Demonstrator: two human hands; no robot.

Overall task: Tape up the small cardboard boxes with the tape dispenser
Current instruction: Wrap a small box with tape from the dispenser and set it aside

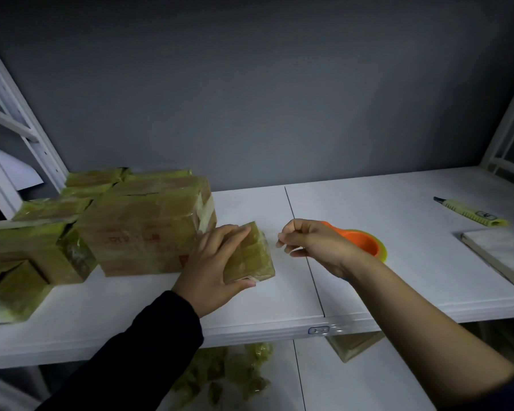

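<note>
A small cardboard box (251, 256) wrapped in clear tape stands on the white shelf (368, 286), just right of a bigger taped carton (149, 229). My left hand (217, 268) grips the small box, fingers over its top and thumb at its lower front edge. My right hand (312, 244) hovers to the right of the box with fingertips pinched together on what looks like a thin strip of clear tape. Behind that hand lies the orange and yellow-green tape dispenser (365, 241), partly hidden by my wrist.
Several taped cartons (33, 256) are stacked at the shelf's left. A yellow utility knife (469, 215) and a flat book-like block (499, 256) lie at the right. Crumpled tape scraps (229, 378) sit on the lower shelf. White rack posts stand at both sides.
</note>
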